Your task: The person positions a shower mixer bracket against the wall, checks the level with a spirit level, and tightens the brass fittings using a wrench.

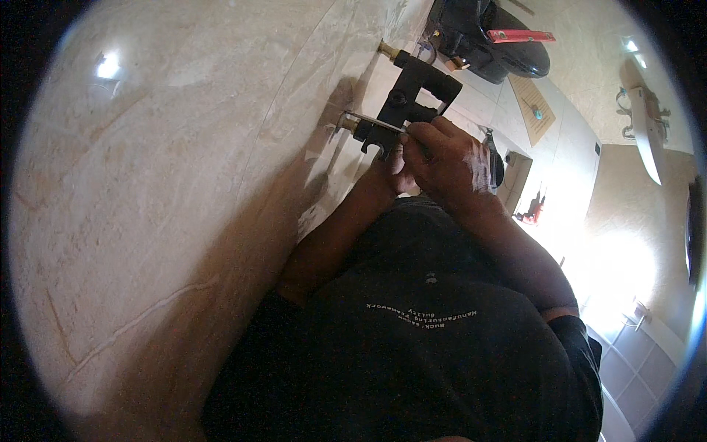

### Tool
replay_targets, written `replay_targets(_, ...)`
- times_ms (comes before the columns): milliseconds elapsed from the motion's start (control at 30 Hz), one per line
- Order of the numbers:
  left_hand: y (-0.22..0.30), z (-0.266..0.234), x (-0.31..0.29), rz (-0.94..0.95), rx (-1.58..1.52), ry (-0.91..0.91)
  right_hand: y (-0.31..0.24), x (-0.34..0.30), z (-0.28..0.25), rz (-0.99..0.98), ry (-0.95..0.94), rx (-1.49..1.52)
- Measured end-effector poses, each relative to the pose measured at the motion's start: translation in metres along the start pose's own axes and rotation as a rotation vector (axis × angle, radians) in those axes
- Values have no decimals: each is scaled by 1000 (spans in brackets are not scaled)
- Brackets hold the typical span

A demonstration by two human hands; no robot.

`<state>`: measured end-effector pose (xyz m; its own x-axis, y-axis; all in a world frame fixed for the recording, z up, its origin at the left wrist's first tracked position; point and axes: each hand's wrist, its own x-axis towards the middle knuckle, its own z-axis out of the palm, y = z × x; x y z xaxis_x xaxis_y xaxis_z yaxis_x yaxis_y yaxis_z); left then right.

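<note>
A black tap-like fixture (401,92) stands out from the beige marbled wall, beside a brass fitting (387,50) at its far end and another brass fitting (347,123) at its near end. My right hand (451,156) is closed around a thin metal rod-like tool (375,121), whose tip reaches the near brass fitting. The tool's exact kind is too small to make out. Under the right hand, close to the fixture's near end, is my left hand (398,175); its fingers are mostly hidden, and what it holds does not show.
At the far right is a glossy black basin- or toilet-like piece (508,62), with a red spirit level (521,35) across it. A tan board (532,110) lies nearer, bearing a small teal item. Red tools (533,210) rest farther right. The marbled wall (162,169) fills the left side.
</note>
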<state>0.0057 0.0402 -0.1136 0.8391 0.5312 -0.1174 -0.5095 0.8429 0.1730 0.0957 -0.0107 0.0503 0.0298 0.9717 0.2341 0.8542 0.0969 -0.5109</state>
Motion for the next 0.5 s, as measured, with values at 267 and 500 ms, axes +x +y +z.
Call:
replay_targets(267,4,-3,0,-23,-32,19,-1,3,-7,4,-85,-114)
replay_targets(500,4,5,2,-23,-124,15,30,39,-26,6,183,-125)
